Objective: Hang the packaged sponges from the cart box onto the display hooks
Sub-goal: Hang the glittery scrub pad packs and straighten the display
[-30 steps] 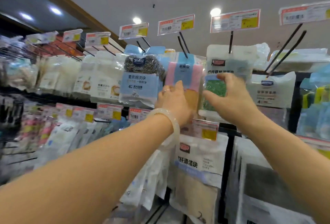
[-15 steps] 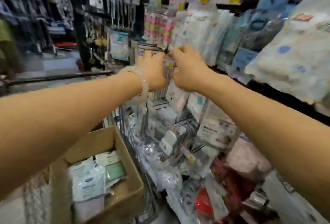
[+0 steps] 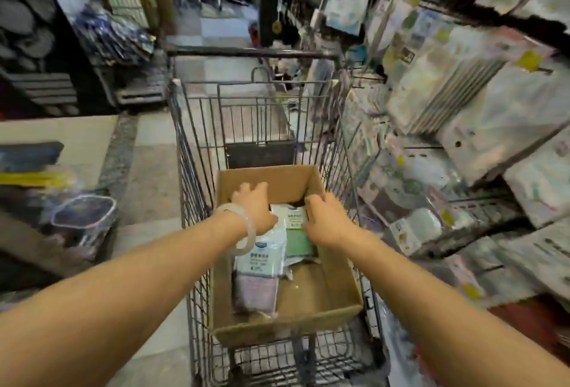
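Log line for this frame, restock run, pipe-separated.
phase: reaching | left hand: over sponge packs | right hand: on green pack | cardboard box: in cart

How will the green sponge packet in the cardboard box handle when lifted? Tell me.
The green sponge packet is probably light: it looks like a thin sponge in a flat plastic sleeve. Its wrapper looks glossy, so it may slip between the fingers. Lifted by one end it would likely sag a little, not stay rigid. Lying flat in the cardboard box, it should not roll.
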